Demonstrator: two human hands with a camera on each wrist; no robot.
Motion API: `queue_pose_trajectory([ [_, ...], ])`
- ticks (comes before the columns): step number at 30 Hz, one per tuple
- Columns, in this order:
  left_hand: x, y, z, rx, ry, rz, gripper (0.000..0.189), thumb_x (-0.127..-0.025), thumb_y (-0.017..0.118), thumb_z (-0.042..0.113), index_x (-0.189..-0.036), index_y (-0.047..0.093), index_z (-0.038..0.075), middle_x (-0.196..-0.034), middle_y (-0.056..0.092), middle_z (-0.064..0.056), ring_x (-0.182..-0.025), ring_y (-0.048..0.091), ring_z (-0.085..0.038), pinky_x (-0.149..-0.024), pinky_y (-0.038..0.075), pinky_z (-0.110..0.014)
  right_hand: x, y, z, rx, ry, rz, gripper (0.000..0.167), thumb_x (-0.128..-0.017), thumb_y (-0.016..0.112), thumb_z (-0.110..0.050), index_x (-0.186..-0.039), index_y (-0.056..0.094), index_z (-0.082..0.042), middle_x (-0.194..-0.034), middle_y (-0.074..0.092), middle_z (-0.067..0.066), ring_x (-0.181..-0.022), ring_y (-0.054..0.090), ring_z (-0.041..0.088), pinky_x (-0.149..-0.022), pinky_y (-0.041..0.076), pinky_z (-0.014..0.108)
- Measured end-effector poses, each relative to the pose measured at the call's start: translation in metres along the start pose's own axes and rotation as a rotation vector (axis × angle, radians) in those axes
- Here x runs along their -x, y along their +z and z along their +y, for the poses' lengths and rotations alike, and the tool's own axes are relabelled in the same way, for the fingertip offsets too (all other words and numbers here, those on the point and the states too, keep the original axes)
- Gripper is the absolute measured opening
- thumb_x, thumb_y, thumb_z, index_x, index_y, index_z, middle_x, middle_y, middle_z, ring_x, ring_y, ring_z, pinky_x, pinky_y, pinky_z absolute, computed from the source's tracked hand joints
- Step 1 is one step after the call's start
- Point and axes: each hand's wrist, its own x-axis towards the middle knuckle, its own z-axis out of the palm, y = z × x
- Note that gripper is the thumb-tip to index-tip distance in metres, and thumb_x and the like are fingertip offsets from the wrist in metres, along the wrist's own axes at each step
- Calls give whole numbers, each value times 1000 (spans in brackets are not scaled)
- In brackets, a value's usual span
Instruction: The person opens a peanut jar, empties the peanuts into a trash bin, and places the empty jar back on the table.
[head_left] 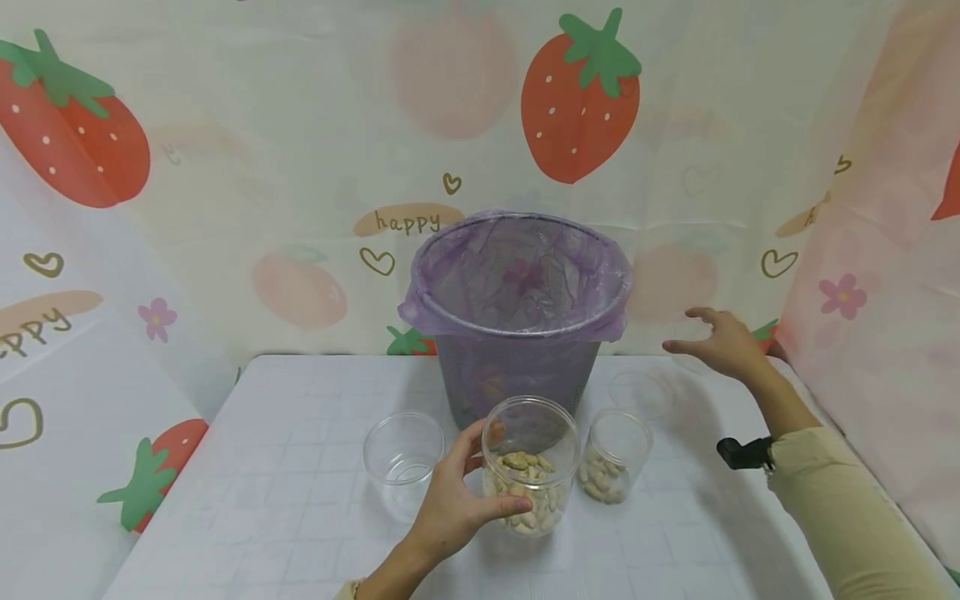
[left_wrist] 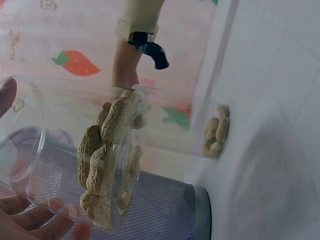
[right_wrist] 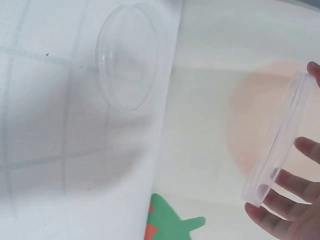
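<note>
1. White table (head_left: pixel 277 500): beneath both hands.
2. Purple-lined bin (head_left: pixel 517 375): beyond the left hand (head_left: pixel 453 500).
3. Large peanut jar (head_left: pixel 551 500): gripped in the left hand's curved fingers and thumb.
4. Clear tub (head_left: pixel 405 458): left of that hand.
5. Small peanut jar (head_left: pixel 611 467): right of it.
6. Clear lid (right_wrist: pixel 277 137): edge-held by the widely spread right hand (head_left: pixel 726 346).
7. Second lid (head_left: pixel 641 394): left of the right hand.

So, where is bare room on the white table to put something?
The white table is bare between its left edge and the empty clear plastic tub, and right of the small clear peanut jar. Crowded: the middle, with purple-lined mesh bin and left hand gripping the large clear peanut jar.
</note>
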Motion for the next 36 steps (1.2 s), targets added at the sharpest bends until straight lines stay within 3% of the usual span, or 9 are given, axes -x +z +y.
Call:
queue_pose_trajectory([
  [11,1,0,0,3,5,-3,87,-69,89,22,-144,44,19,-138,56,3,-125,53,-20,-102,45,-34,-1,17,20,35,38,27,85,-84,69,-50,-139,40,7,-140,34,43,-126,35,59,-99,36,69],
  [18,1,0,0,-2,-2,10,84,-68,89,20,-140,46,27,-136,57,3,-124,53,-18,-101,46,-34,-2,28,34,62,48,22,84,-83,70,-46,-137,41,10,-135,38,44,-121,39,59,-96,38,69],
  [36,0,1,-2,-14,17,-13,84,-69,89,21,-141,46,22,-138,57,0,-125,53,-18,-100,46,-36,-2,46,66,132,101,-69,88,-81,71,-49,-136,41,13,-135,42,43,-121,37,65,-99,36,69],
])
